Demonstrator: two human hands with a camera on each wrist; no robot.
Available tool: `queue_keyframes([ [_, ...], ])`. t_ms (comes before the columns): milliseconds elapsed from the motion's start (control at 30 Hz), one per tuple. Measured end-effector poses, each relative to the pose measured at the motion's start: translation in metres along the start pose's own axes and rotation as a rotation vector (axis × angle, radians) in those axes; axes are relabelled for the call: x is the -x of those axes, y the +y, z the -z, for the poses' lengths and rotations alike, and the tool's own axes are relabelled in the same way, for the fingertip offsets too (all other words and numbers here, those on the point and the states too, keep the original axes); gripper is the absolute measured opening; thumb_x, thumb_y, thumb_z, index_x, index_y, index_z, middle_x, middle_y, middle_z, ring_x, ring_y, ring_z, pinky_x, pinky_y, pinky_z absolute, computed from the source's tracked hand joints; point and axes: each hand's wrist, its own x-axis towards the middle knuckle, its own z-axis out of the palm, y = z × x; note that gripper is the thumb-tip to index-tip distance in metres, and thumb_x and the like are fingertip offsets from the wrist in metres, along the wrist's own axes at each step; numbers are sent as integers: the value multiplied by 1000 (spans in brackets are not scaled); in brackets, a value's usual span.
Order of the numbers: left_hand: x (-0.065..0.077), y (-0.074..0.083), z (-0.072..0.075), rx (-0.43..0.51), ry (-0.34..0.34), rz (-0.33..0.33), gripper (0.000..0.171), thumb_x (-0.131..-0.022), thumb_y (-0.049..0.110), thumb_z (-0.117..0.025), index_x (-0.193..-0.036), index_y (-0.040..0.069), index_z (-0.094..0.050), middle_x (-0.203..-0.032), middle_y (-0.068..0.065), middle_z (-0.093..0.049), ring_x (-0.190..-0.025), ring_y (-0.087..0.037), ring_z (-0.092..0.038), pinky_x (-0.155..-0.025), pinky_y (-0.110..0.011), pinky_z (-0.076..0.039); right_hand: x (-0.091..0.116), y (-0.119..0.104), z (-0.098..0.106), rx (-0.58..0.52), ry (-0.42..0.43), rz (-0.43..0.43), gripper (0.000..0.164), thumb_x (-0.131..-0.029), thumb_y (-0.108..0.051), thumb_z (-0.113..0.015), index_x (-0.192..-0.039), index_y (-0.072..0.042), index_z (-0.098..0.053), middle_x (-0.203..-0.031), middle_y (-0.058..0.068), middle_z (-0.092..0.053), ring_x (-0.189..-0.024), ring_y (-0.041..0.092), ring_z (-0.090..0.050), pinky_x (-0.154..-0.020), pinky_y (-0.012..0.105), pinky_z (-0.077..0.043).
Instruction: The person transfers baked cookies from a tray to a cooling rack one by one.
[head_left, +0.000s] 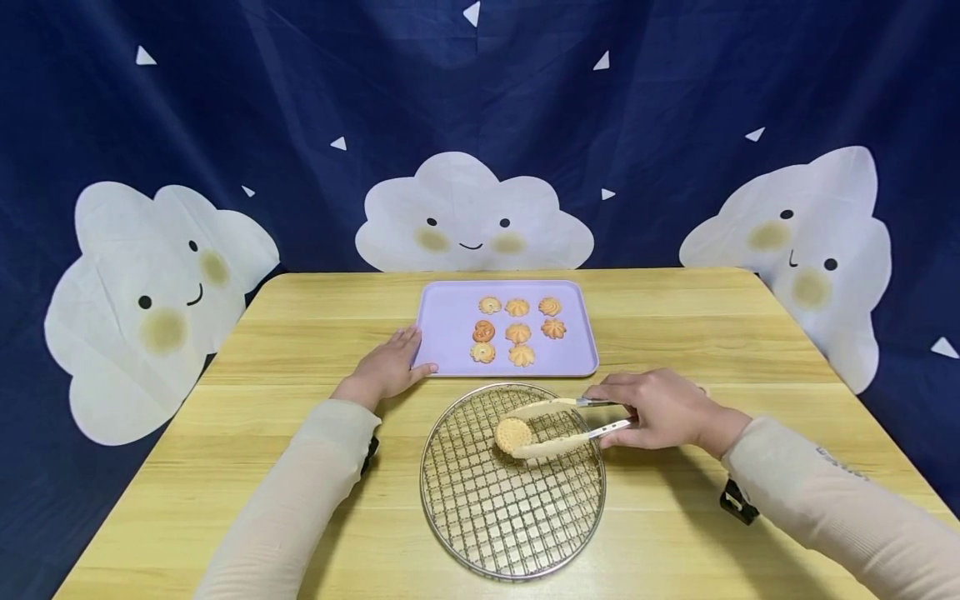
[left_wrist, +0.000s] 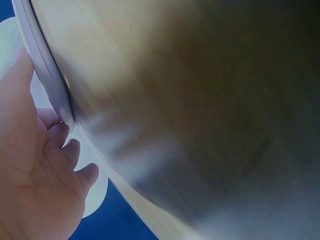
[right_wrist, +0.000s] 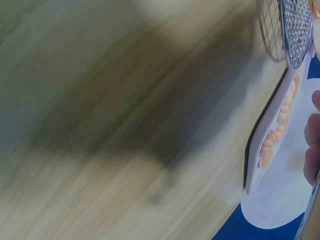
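Observation:
My right hand (head_left: 660, 408) holds a pair of tongs (head_left: 555, 447) with metal handles and pale beige tips. Between those tips is a round, ridged cookie (head_left: 513, 435), seen over the round wire rack (head_left: 450, 533). At the front left corner of a lilac tray (head_left: 450, 333), my left hand (head_left: 386, 367) holds the rim, thumb on the front side and fingers along the left side. The left wrist view shows the thumb and fingers of that hand (left_wrist: 35, 160) at the tray's edge (left_wrist: 50, 75). Only a few fingertips of the right hand (right_wrist: 312, 145) appear in the right wrist view.
Several baked cookies (head_left: 517, 332) lie in rows on the tray's middle and right. The tray stands behind the rack on a light wooden table (head_left: 285, 333). A dark blue cloth (head_left: 480, 100) with smiling clouds hangs behind the table's far edge.

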Motion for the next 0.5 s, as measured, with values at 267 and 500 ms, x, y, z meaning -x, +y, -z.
queue_keyframes([
  [267, -1, -1, -1, 5, -2, -3, 80, -98, 52, -40, -149, -5, -16, -156, -19, -10, -141, -39, -12, -114, -49, -15, -2, -7, 0, -48, -46, 64, 58, -75, -52, -75, -117, -12, -66, -100, -4, -67, -53, -13, -38, -46, 11, -38],
  [500, -1, -1, -1, 11, 3, 0, 81, -98, 53, -41, -149, -5, -16, -156, -19, -10, -142, -38, -11, -114, -48, -15, -3, -11, -2, -65, -56, 145, 59, -76, -52, -75, -116, -9, -67, -100, -4, -66, -55, -11, -41, -50, 11, -43],
])
